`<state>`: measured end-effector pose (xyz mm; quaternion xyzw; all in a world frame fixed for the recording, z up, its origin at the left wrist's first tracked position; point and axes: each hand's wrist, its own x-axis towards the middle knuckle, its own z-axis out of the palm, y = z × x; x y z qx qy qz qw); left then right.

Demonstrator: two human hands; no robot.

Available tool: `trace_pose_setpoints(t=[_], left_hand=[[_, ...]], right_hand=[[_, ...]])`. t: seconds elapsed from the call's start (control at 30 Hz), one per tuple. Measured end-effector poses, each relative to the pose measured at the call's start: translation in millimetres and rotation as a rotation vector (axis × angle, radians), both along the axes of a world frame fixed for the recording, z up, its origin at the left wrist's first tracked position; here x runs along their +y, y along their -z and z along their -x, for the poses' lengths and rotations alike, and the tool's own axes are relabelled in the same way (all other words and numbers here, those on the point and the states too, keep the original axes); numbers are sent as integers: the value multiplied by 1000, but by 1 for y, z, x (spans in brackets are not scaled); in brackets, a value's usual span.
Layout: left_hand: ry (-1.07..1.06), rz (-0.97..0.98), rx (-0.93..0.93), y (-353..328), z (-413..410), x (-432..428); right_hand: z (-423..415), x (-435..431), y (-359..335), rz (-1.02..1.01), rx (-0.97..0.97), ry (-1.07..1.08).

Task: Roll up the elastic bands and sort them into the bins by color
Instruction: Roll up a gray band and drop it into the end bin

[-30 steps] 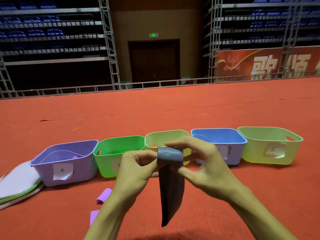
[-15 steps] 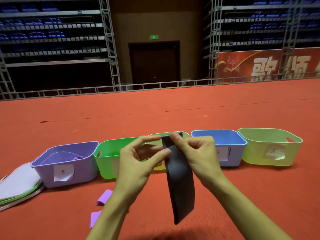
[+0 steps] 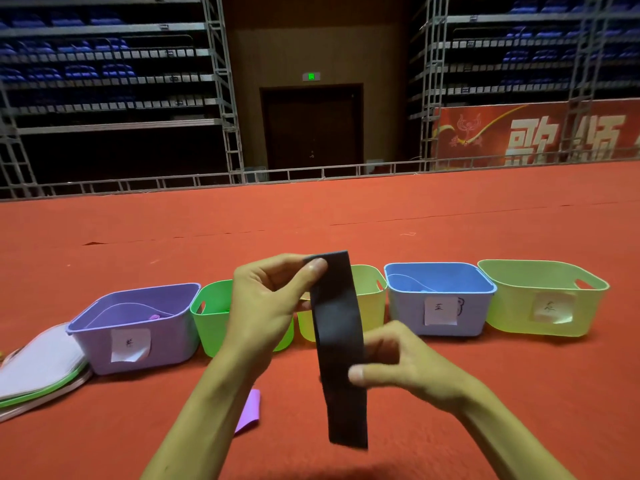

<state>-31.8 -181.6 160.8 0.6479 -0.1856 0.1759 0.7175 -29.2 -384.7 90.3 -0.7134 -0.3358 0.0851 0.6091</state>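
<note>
Head view: left hand (image 3: 265, 306) and right hand (image 3: 405, 367) both pinch one black band (image 3: 337, 317) before five bins (image 3: 169, 341).

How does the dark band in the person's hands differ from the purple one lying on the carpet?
Colour: the dark grey band is near black; the purple band is lilac.
Pose: the dark grey band hangs upright, pinched near its top by the left hand and lower by the right hand; the purple band lies on the red carpet, untouched.
Neither is rolled up, and neither is in a bin.
</note>
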Motion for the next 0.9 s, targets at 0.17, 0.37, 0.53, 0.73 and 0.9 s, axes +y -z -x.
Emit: trace_pose_setpoints(t=[0.17, 0.37, 0.53, 0.73, 0.9], left_hand=[[-29, 44, 12, -8, -4, 1], [-37, 30, 21, -10, -6, -2], [-33, 39, 27, -12, -8, -4], [-70, 105, 45, -15, -15, -9], [-98, 214, 102, -20, -25, -8]], right_hand=[[-4, 3, 29, -12, 46, 82], [-6, 9, 35, -71, 10, 185], [-7, 13, 41, -169, -3, 262], [-9, 18, 75, -197, 51, 391], [1, 26, 112, -181, 243, 279]])
